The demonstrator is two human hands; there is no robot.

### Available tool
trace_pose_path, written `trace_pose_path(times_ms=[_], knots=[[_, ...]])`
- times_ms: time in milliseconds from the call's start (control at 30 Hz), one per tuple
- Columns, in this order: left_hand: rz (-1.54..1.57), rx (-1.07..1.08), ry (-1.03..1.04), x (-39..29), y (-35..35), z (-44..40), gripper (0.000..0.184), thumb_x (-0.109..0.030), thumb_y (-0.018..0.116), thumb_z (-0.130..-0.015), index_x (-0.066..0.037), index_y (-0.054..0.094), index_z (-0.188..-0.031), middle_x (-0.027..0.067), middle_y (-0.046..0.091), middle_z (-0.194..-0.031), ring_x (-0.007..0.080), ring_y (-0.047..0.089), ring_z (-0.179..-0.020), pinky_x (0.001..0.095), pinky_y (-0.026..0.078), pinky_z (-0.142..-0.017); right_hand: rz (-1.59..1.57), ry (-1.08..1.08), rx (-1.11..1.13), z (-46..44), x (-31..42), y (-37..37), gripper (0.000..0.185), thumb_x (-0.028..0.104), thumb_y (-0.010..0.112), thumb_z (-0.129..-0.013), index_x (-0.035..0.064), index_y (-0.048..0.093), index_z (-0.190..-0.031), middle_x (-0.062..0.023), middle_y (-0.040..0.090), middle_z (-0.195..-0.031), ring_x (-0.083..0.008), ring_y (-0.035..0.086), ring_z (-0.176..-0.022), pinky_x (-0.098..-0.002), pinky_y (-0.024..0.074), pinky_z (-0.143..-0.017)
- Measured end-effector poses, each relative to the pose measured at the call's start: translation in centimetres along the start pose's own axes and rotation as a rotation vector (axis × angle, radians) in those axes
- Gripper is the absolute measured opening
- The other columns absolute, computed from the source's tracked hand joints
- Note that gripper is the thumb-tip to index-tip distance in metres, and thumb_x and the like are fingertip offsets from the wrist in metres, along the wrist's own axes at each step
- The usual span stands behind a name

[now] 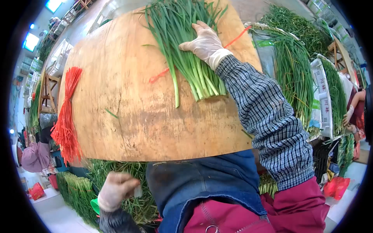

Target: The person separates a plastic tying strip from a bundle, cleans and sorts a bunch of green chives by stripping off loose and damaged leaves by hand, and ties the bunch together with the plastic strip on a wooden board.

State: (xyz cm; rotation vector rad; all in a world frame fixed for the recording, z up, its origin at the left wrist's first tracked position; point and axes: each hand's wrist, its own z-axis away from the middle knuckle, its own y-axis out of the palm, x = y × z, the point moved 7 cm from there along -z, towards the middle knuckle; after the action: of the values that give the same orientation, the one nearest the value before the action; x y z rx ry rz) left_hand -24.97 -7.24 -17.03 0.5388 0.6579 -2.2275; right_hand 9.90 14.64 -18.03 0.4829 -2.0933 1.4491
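My right hand [206, 43], in a pale glove, lies with spread fingers on a bunch of long green stalks [194, 73] on the wooden board [128, 93]. The white cut ends point toward me, and one stalk sits apart at the left of the bunch. A red tie [158, 75] runs out from under the stalks on both sides. Below the board's near edge, my left hand [116, 190], also gloved, is curled in front of loose greens [142, 206]; a small pale item shows by its fingertips, too blurred to name.
A bundle of red ties [69, 112] hangs over the board's left edge. More greens [291, 70] and a white crate [323, 97] stand at the right. Co-workers are at the far right, with a gloved hand [348, 115], and at the far left, in a purple garment [35, 157].
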Motion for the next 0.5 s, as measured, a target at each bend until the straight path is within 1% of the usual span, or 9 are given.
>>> trace_pose_path(times_ms=[67, 133, 167, 233, 267, 300, 367, 467, 500], knots=[[-0.688, -0.414, 0.177, 4.5, -3.5, 1.6, 0.010, -0.010, 0.067, -0.070, -0.001, 0.061, -0.071, 0.0100, 0.055, -0.063, 0.0234, 0.054, -0.052, 0.0333, 0.041, -0.049, 0.058, -0.034, -0.012, -0.1, 0.6, -1.1, 0.078, 0.045, 0.068, -0.067, 0.0034, 0.042, -0.128, -0.0139, 0.030, -0.139, -0.0295, 0.029, -0.127, -0.0373, 0.0282, -0.103], [-0.767, -0.872, 0.266, 7.0, -7.1, 2.4, 0.006, -0.003, 0.065, -0.069, -0.002, 0.061, -0.072, 0.0115, 0.054, -0.070, 0.0244, 0.056, -0.064, 0.0351, 0.041, -0.055, 0.070, -0.246, -0.203, -0.7, 0.5, -3.5, 0.062, 0.043, 0.061, -0.075, 0.0016, 0.049, -0.120, -0.0203, 0.044, -0.127, -0.0306, 0.043, -0.117, -0.0370, 0.0348, -0.099], [-0.638, -0.846, 0.275, 4.4, -7.1, 2.1, 0.009, 0.001, 0.064, -0.069, -0.001, 0.059, -0.077, 0.0130, 0.055, -0.077, 0.0239, 0.056, -0.075, 0.0335, 0.043, -0.062, 0.065, -0.233, -0.205, -0.4, 0.7, -5.7, 0.059, 0.041, 0.060, -0.077, 0.0012, 0.050, -0.119, -0.0204, 0.048, -0.123, -0.0304, 0.047, -0.114, -0.0364, 0.0365, -0.098], [-0.477, -0.918, 0.672, -3.1, -4.7, 0.8, 0.015, 0.004, 0.060, -0.071, 0.000, 0.059, -0.085, 0.0129, 0.056, -0.082, 0.0245, 0.056, -0.080, 0.0327, 0.045, -0.069, 0.174, -0.222, -0.161, -0.3, -0.5, -9.0, 0.053, 0.036, 0.059, -0.079, 0.0011, 0.050, -0.118, -0.0201, 0.053, -0.117, -0.0298, 0.052, -0.107, -0.0351, 0.0404, -0.094], [-0.369, -0.860, 0.769, -5.6, -3.7, -1.0, 0.021, 0.005, 0.059, -0.071, -0.001, 0.060, -0.091, 0.0132, 0.056, -0.090, 0.0259, 0.056, -0.085, 0.0321, 0.045, -0.076, 0.284, -0.216, -0.123, -0.7, -1.9, -9.9, 0.052, 0.035, 0.060, -0.079, 0.0013, 0.051, -0.118, -0.0197, 0.054, -0.115, -0.0294, 0.054, -0.105, -0.0342, 0.0426, -0.091], [-0.528, -0.906, 0.928, -8.4, -2.6, -2.5, 0.027, 0.005, 0.059, -0.071, -0.001, 0.059, -0.098, 0.0145, 0.057, -0.096, 0.0281, 0.056, -0.088, 0.0335, 0.045, -0.078, 0.347, -0.240, -0.058, -0.6, -3.2, -10.2, 0.050, 0.034, 0.060, -0.078, 0.0034, 0.052, -0.117, -0.0183, 0.055, -0.113, -0.0288, 0.054, -0.105, -0.0356, 0.0412, -0.092], [-0.582, -0.920, 1.071, -13.7, -0.4, -5.9, 0.031, 0.001, 0.059, -0.071, -0.002, 0.057, -0.102, 0.0158, 0.057, -0.101, 0.0301, 0.056, -0.091, 0.0363, 0.045, -0.079, 0.477, -0.276, 0.066, -0.4, -5.9, -10.1, 0.048, 0.032, 0.061, -0.076, 0.0075, 0.053, -0.117, -0.0153, 0.057, -0.111, -0.0276, 0.054, -0.105, -0.0382, 0.0385, -0.094], [-0.764, -0.954, 1.134, -18.2, 1.3, -11.2, 0.030, -0.009, 0.061, -0.072, -0.002, 0.056, -0.101, 0.0158, 0.056, -0.099, 0.0323, 0.054, -0.089, 0.0387, 0.044, -0.077, 0.715, -0.449, 0.026, 2.1, -5.9, -9.7, 0.042, 0.029, 0.061, -0.075, 0.0151, 0.056, -0.115, -0.0104, 0.061, -0.105, -0.0259, 0.054, -0.104, -0.0428, 0.0307, -0.098], [-0.810, -0.947, 1.116, -18.8, 1.8, -12.5, 0.030, -0.009, 0.061, -0.072, -0.003, 0.056, -0.101, 0.0154, 0.055, -0.098, 0.0319, 0.054, -0.090, 0.0380, 0.044, -0.077, 0.651, -0.487, -0.012, 2.5, -6.1, -9.5, 0.031, 0.026, 0.061, -0.075, 0.0169, 0.061, -0.105, -0.0068, 0.062, -0.095, -0.0247, 0.055, -0.099, -0.0469, 0.0251, -0.099]])
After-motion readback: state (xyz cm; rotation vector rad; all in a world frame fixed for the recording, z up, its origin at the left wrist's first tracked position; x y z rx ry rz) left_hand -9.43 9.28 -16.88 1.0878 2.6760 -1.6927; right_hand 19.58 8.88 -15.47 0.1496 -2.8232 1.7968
